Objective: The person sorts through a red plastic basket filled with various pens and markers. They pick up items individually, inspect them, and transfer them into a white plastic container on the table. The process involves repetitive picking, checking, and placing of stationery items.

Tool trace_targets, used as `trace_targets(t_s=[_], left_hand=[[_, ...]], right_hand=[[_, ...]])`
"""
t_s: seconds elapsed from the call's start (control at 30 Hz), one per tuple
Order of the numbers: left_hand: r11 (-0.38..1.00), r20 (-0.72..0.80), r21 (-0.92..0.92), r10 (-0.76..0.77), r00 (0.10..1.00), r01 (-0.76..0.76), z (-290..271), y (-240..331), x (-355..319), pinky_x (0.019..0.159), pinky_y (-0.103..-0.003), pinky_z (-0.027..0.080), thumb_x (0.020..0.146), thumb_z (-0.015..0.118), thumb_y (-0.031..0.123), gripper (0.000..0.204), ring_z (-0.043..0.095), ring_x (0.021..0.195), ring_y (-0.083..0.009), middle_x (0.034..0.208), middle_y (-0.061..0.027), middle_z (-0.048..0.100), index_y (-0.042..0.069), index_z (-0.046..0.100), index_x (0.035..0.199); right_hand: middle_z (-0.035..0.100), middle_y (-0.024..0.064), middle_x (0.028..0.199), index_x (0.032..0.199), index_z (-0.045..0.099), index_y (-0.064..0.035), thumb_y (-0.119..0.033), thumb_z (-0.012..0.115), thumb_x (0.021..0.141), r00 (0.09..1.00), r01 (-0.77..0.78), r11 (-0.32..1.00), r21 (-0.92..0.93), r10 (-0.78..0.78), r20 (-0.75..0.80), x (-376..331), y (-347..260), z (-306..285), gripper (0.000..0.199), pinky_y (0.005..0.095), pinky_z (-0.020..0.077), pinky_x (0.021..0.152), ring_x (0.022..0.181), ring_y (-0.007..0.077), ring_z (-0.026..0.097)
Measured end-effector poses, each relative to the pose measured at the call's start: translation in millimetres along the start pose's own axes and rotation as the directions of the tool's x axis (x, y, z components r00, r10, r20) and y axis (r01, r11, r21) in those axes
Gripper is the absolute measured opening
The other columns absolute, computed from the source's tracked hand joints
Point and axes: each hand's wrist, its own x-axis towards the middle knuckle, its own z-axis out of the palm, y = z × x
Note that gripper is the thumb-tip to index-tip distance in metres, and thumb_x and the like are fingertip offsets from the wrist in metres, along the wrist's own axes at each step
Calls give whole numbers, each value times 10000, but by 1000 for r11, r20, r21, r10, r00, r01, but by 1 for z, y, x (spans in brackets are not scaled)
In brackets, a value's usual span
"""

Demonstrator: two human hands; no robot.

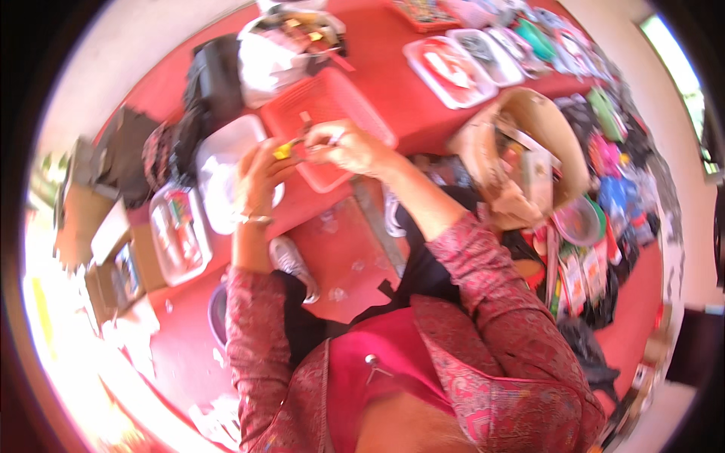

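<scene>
My left hand (260, 175) pinches a small yellow piece (284, 150), too blurred to name more exactly. Close beside it, my right hand (340, 147) has its fingers closed on something slim and dark that reaches toward the yellow piece; its kind does not show. Both hands are held up over the near left part of a shallow red plastic basket (370, 113). A short pale strip (306, 118) shows just above the right fingertips. Left of the basket is a white plastic tray (230, 136), partly hidden by my left hand.
A white tray (181, 234) of small packets lies at the left. Farther back are a full white bag (264, 64) and a white tray (451, 72) with red and white items. An open cardboard box (472, 143) stands to the right, near heaped plastic bags (619, 196).
</scene>
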Motion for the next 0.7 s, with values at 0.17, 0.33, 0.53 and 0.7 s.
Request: trace_targets(t_s=[0.17, 0.33, 0.53, 0.7], left_hand=[[989, -48, 141, 60, 997, -53, -9, 1, -2, 632, -221, 507, 788, 548, 101, 210, 608, 743, -182, 854, -147, 593, -50, 510, 929], [992, -125, 110, 78, 989, -64, -11, 0, 1, 665, -209, 511, 792, 535, 64, 288, 602, 779, -175, 908, -152, 585, -78, 470, 1033], [986, -164, -165, -41, 986, 14, -15, -9, -1, 677, -215, 518, 814, 482, 11, 283, 599, 825, -202, 943, -164, 574, -74, 443, 1081], [938, -103, -343, -81, 991, 41, -23, -18, -1, 715, -231, 517, 822, 449, -14, 279, 587, 864, -218, 972, -170, 557, -61, 435, 1097]], right_hand=[[560, 10, 694, 875, 578, -57, -191, 472, 838, 983, -175, 984, -13, 174, -66, 2, -14, 7, 174, 190, 348, 448, 496, 49, 445], [580, 67, 677, 872, 543, -18, -221, 398, 871, 942, -190, 942, 277, 254, -219, 10, -15, -3, 250, 161, 331, 379, 417, 48, 433], [520, 13, 601, 800, 549, -29, -180, 426, 861, 930, -251, 934, 255, 305, -204, 15, -17, 6, 205, 157, 297, 353, 401, 39, 400], [443, -33, 552, 782, 549, -15, -177, 455, 847, 930, -294, 929, 225, 333, -157, 20, -14, 14, 199, 157, 252, 343, 388, 19, 336]])
